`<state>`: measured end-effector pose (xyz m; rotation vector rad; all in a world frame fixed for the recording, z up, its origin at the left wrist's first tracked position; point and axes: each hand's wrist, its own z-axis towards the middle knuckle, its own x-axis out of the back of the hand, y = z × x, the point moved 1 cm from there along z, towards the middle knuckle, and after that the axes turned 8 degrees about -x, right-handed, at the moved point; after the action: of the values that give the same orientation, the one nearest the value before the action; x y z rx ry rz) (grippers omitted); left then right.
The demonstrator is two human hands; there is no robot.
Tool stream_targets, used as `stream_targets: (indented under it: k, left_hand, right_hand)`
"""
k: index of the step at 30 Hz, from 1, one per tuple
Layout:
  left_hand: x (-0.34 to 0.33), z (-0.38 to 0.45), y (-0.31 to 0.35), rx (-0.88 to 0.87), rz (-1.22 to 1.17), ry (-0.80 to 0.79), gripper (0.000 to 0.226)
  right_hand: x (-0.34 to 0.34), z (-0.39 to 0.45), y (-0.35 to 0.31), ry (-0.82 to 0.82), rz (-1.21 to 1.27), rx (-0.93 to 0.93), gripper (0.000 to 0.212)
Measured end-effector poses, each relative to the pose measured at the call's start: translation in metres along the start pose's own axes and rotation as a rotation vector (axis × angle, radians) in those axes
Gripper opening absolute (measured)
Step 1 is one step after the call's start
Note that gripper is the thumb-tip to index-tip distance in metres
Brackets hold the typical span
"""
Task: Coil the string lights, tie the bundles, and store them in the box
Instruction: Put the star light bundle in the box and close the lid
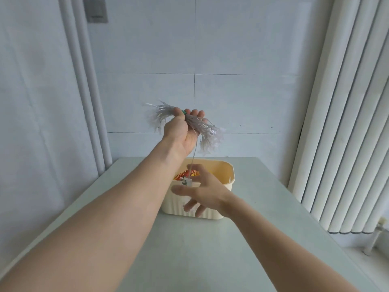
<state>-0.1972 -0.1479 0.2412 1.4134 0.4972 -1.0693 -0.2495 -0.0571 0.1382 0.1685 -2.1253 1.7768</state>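
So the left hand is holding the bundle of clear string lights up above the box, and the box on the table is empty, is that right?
Not quite. The left hand does hold the bundle of clear string lights above the box, but the box is not empty: the head view shows an orange coil already inside it.

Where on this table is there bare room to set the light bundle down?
Bare tabletop lies right of the box, and near its front edge between the forearms. Crowded: the box mouth, holding orange wire, with the right hand over it.

Left hand [181, 131] grips translucent white string-light bundle [207, 131] above cream ribbed plastic box [228, 175]; right hand [202, 190] pinches hanging wire [194, 153].
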Motion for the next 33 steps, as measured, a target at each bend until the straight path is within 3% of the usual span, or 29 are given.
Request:
stream_targets:
  k: [4,7,11,13,16,23,25,28,30,32,33]
  left_hand:
    - [-0.006,-0.003,-0.007,-0.006,-0.044,-0.016,0.038]
    - [0.001,0.002,-0.004,-0.078,0.161,-0.007,0.042]
    - [0.036,0.017,-0.007,-0.125,0.681,0.146,0.043]
    - [0.057,0.025,-0.017,0.014,0.817,0.151,0.039]
    - [0.079,0.021,-0.034,0.257,0.817,0.099,0.028]
    - [0.097,0.026,-0.033,0.297,1.127,-0.021,0.011]
    - [0.098,0.026,-0.027,0.261,1.398,-0.062,0.011]
    - [0.099,0.028,-0.017,-0.002,1.923,-0.158,0.016]
    - [0.103,0.029,-0.017,-0.178,2.070,-0.337,0.038]
    - [0.109,0.031,-0.020,-0.198,2.102,-0.615,0.063]
    - [0.111,0.035,-0.023,-0.178,2.105,-0.709,0.061]
  right_hand:
    - [0.010,0.016,-0.003,0.276,-0.170,-0.024,0.014]
    - [0.043,0.024,-0.002,0.458,-0.032,-0.022,0.021]
    - [0.087,0.031,0.000,0.666,0.164,0.074,0.010]
    - [0.095,0.040,0.005,0.627,0.157,0.046,0.009]
    - [0.093,0.051,0.017,0.545,-0.030,-0.042,0.018]
    - [0.081,0.058,0.023,0.332,0.128,0.043,0.033]
    - [0.079,0.055,0.019,0.264,0.028,0.051,0.045]
    - [0.078,0.057,0.014,0.214,-0.079,0.064,0.039]
    - [0.077,0.058,0.010,0.188,-0.080,0.049,0.045]
    - [0.075,0.059,0.005,0.147,-0.119,0.025,0.041]
    - [0.074,0.058,0.001,0.125,-0.166,0.015,0.035]
